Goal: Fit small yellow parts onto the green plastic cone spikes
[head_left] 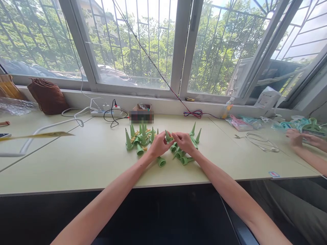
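Above the table, my left hand (158,145) is closed round a green pointed plastic cone (167,135), its tip up. My right hand (184,142) meets it at the cone's side, thumb and fingers pinched together; whatever is between them is hidden or too small to name. To the left, several similar green cones (128,141) stand upright among small yellow pieces (144,148). Others lie on their sides with hollow, threaded-looking ends showing, such as a lying cone (161,161) below my left hand and another cone (186,160) below my right.
Behind the cones sits a small box (141,115), partly blurred out. A power strip (106,111) with cables and a brown pouch (47,97) are at the back left. A coiled white cable (260,142) lies right, near another person's hands (295,137) and bagged plastic items.
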